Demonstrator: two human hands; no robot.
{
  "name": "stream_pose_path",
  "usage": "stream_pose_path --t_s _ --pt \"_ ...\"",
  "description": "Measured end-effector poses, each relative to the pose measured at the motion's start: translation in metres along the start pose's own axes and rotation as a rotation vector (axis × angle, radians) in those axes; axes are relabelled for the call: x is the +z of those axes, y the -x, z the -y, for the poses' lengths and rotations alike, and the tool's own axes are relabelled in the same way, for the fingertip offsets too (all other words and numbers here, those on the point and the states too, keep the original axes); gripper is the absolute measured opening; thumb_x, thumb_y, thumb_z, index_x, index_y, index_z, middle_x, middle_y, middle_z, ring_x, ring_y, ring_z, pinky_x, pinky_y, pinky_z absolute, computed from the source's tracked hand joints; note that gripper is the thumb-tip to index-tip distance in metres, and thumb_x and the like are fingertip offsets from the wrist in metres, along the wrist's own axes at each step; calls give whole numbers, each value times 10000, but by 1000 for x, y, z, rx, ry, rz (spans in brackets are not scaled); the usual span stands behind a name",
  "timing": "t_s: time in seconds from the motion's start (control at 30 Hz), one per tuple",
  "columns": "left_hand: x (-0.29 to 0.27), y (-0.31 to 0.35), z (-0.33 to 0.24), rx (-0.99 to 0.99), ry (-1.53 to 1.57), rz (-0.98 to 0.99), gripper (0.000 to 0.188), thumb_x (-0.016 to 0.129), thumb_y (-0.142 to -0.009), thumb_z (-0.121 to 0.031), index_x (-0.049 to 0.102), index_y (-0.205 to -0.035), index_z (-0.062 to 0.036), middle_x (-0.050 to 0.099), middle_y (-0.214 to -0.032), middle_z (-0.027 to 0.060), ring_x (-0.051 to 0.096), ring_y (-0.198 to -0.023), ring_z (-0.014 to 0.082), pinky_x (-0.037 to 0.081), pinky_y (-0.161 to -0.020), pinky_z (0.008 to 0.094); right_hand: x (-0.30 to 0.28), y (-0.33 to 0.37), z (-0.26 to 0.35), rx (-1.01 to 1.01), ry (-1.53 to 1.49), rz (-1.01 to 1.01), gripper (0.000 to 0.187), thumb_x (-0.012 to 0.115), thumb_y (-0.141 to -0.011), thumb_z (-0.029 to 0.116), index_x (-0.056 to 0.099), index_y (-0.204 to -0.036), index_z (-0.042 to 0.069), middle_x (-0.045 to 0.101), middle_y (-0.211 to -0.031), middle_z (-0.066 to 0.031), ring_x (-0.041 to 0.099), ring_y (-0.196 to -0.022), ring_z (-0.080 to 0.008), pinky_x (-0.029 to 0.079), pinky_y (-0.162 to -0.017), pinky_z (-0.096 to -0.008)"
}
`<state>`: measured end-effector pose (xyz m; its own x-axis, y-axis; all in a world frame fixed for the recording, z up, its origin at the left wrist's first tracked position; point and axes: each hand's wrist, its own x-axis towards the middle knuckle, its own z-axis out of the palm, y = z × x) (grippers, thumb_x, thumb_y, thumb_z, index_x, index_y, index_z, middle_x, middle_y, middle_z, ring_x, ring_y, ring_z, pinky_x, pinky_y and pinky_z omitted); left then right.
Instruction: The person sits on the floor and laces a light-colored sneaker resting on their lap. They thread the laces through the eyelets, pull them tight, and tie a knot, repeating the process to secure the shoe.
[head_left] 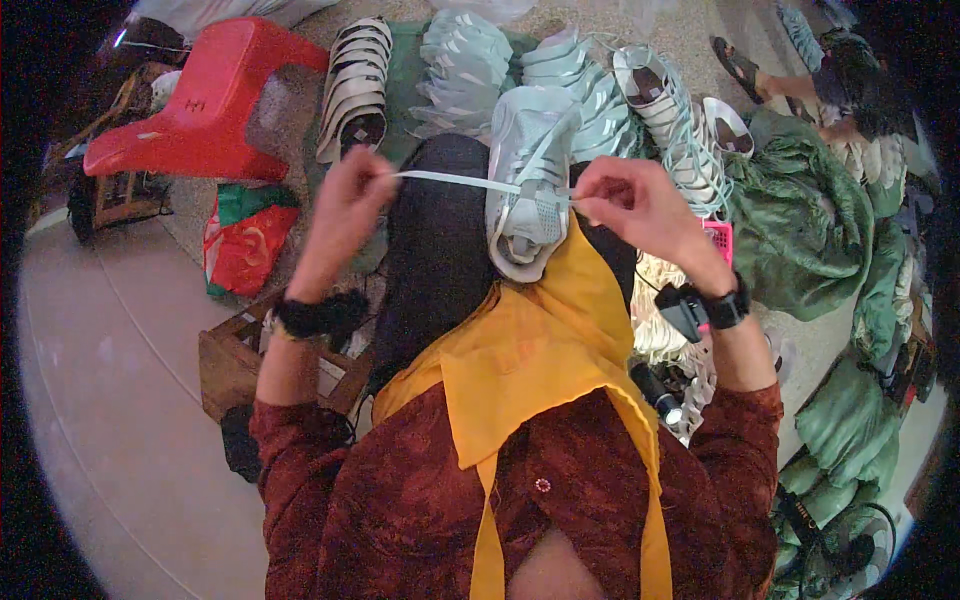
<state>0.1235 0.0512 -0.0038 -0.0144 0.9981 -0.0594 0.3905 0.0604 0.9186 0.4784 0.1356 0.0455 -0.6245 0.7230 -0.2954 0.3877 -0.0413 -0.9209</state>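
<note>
A pale grey-blue shoe upper lies across my lap, its lower end over the yellow apron. A flat, light-coloured shoelace runs out from its front to the left, drawn nearly straight. My left hand, slightly blurred, is closed on the far end of that lace, well away from the upper. Close to the upper's right side, my right hand pinches a short piece of the shoelace near the eyelets. Its fingertips partly hide the lace end.
Stacked pale blue uppers and white-and-dark uppers lie beyond my knees. Left stand a red plastic chair, a red-green bag and a wooden box. Green cloth heaps on the right, near another person's foot.
</note>
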Motion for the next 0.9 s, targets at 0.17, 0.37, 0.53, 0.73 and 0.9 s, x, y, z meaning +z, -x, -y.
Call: stream_pose_path --t_s 0.17,0.37,0.53,0.73,0.9 --pt "-99 40 20 -399 -218 -194 51 627 -939 -65 585 -940 -35 578 -817 5 536 -738 113 451 -666 276 -11 -1 5 -151 -7 -10 71 689 -908 32 675 -977 18 692 -835 -1 627 -752 -74 515 -705 -253" --pt "-215 121 134 -379 -519 -386 157 666 -933 -106 593 -1035 -11 623 -847 30 559 -726 125 461 -639 299 14 -49 -5 -565 487 -164 229 689 -843 39 681 -1068 81 647 -968 -133 665 -880 -340 543 -753 -391" --pt "-190 108 129 -287 -695 -289 210 684 -901 -79 581 -1061 8 653 -882 83 613 -767 178 499 -702 330 14 -60 -1 -621 618 -53 84 640 -854 62 594 -914 25 616 -888 -177 620 -832 -408 503 -712 -485" --pt "-60 22 24 10 -488 -138 136 692 -878 -38 611 -985 -17 631 -853 86 641 -812 181 526 -733 350 3 -25 4 -446 589 -44 64 647 -847 72 611 -846 19 618 -745 -207 621 -714 -414 487 -630 -465" --pt "42 -18 -54 301 -140 150 121 671 -874 -21 605 -976 -21 620 -919 82 617 -818 165 515 -717 312 -11 4 22 -68 306 20 88 691 -886 91 682 -897 4 676 -744 -93 632 -644 -152 484 -590 -318"
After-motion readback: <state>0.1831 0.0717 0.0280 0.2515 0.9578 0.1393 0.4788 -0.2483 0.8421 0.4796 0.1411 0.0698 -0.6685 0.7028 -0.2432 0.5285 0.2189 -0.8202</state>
